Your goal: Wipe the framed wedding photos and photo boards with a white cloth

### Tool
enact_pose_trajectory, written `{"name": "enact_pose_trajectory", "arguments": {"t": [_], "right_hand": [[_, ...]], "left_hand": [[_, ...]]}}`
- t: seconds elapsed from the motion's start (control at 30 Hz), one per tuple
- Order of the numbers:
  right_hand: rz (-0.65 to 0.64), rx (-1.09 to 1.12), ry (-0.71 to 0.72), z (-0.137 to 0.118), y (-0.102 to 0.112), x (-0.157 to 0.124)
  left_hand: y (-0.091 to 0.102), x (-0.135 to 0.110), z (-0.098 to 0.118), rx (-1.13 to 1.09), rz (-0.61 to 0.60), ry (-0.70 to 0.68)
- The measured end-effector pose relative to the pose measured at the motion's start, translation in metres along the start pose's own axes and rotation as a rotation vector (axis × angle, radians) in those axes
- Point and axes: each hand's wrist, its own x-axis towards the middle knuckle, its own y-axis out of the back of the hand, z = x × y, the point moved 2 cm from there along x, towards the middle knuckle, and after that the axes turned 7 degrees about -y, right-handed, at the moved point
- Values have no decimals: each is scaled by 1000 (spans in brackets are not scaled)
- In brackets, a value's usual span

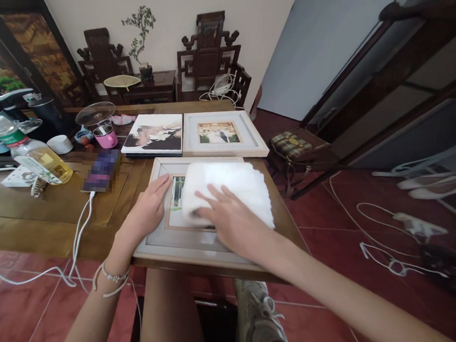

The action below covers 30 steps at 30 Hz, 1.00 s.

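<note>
A light wooden picture frame point(156, 243) with a photo inside lies flat near the table's front edge. My left hand point(151, 202) holds its left side, fingers together along the rim. Over the glass, my right hand point(228, 213) grips a folded white cloth point(235, 184) with wavy edges, pressing it down from above; the fingertips are slightly blurred. The cloth covers much of the photo. Directly behind lie a second framed photo point(249, 136) and a flat picture panel point(154, 133) with a partly pixelated image.
To the left on the wooden table point(52, 226) are a phone point(102, 171) on a white cable, a bottle point(37, 155) of yellow liquid, a pink mug point(107, 137) and a white cup point(60, 143). A plaid bag point(296, 144) sits right of the table; cables cross the red floor.
</note>
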Motion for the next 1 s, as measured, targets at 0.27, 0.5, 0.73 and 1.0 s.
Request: {"name": "enact_pose_trajectory", "arguments": {"t": [0.27, 0.5, 0.73, 1.0], "right_hand": [[-164, 282, 85, -44, 18, -50], [24, -15, -26, 4, -5, 26], [-8, -195, -49, 19, -8, 74], [-337, 50, 122, -42, 24, 2]], "left_hand": [[-1, 0, 1, 30, -8, -12], [-1, 0, 1, 33, -4, -24], [1, 0, 1, 5, 1, -12], [1, 0, 2, 16, 1, 10]]}}
